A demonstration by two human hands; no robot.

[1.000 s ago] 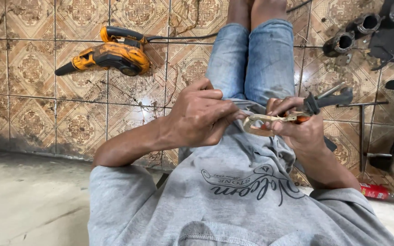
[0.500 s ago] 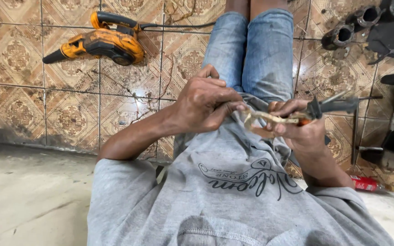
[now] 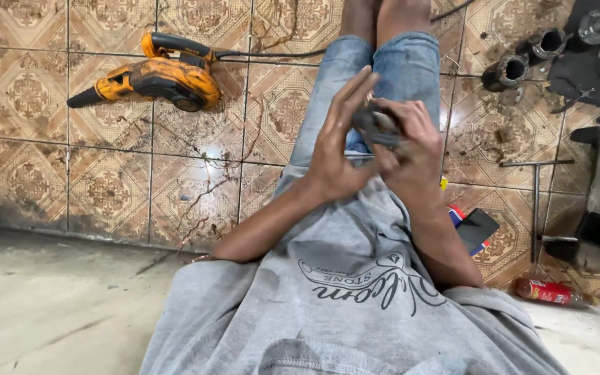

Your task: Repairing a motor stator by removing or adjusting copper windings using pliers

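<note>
Tool position: a small dark tool (image 3: 378,127), probably pliers though too hidden to be sure, sits in the right hand (image 3: 411,149), raised above the lap over the denim shorts (image 3: 397,69). Right hand is clenched around it; fingers wrap the body so only a short dark stretch shows between thumb and forefinger.

Left hand (image 3: 335,149): released, holding nothing. Fingers are extended and point up and away from the body, palm turned toward the right hand. Its fingertips stand just beside the exposed end of the tool; whether they touch it cannot be told from this view.

Key relation: the tool lies to the right of the left palm, between the two hands. Its visible long axis runs roughly left to right, slightly tilted, with the free end toward the left hand. The right hand is the nearer, already in contact; the left is adjacent.

Surroundings: grey shirt (image 3: 355,305) fills the foreground. An orange blower (image 3: 164,75) lies on the tiled floor (image 3: 105,180) well to the left, apart from both hands. A red can (image 3: 543,292) and a dark flat object (image 3: 477,229) lie on the floor to the right, near the right forearm.
</note>
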